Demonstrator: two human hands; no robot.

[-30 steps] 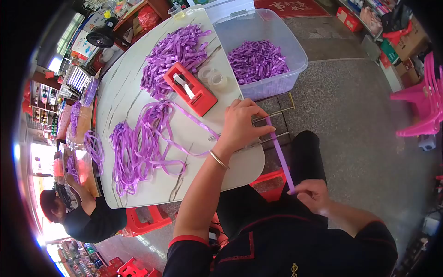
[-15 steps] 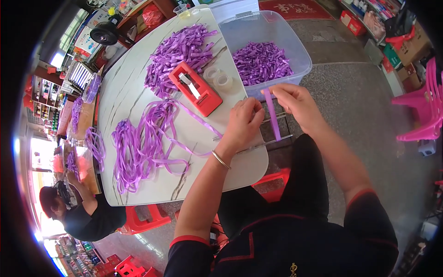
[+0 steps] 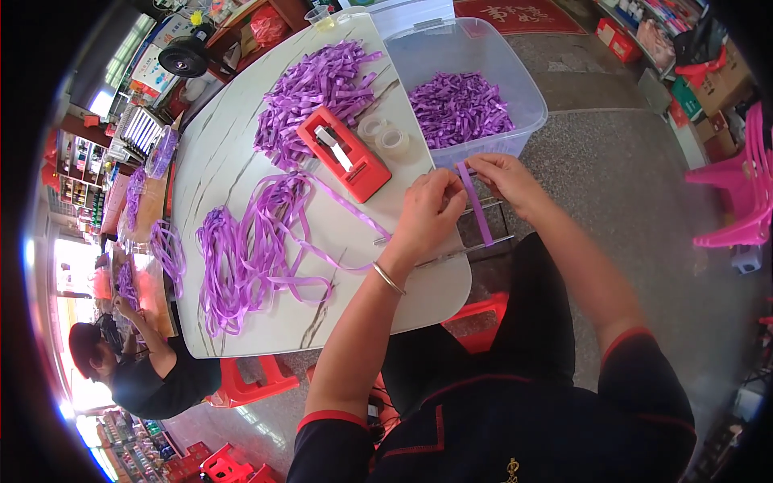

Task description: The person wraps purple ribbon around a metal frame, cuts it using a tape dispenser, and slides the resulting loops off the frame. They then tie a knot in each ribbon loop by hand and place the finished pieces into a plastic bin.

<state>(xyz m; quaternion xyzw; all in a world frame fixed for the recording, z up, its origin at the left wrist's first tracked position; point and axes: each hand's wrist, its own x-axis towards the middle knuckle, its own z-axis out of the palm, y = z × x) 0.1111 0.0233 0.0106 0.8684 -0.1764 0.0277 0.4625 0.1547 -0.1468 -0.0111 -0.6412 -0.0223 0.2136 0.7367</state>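
Observation:
My left hand (image 3: 428, 216) and my right hand (image 3: 506, 182) meet at the table's right edge, both pinching the top of a short purple ribbon strip (image 3: 477, 208) that hangs down between them. A long purple ribbon (image 3: 354, 216) runs from under my left hand back to a loose tangle of ribbon (image 3: 250, 249) on the white table (image 3: 241, 161). A red tape dispenser (image 3: 343, 153) lies just beyond my left hand, with two clear tape rolls (image 3: 383, 134) beside it.
A clear plastic bin (image 3: 483, 56) holding cut purple pieces (image 3: 459, 109) stands beyond my right hand. A heap of cut ribbon strips (image 3: 318, 80) lies further back on the table. Another person (image 3: 137, 366) sits at the lower left by a red stool (image 3: 245, 386). A pink chair (image 3: 745, 193) stands right.
My right hand rose from beside my lap to the table edge, bringing the ribbon's end up to my left hand. The strip now hangs short between both hands.

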